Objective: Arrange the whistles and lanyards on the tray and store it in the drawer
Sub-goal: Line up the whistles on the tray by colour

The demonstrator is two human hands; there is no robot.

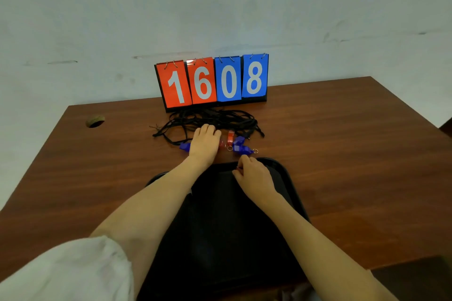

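Left hand (pixel 205 145) lies palm down, fingertips on the black lanyards (pixel 215 118); grip cannot be determined. Right hand (pixel 254 176), fingers curled, pinches a small metal ring (pixel 237 167) at the far rim of the black tray (pixel 281 171). Red whistle (pixel 230 136) and blue whistles (pixel 241 147) lie between tray and lanyards. Tray sits at the table's (pixel 342 154) near edge; scoreboard (pixel 212 80) stands at the far edge.

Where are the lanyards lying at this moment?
The lanyards lie tangled on the table, at the centre of the head view, just in front of the scoreboard and behind the whistles. The left hand reaches over their near edge.
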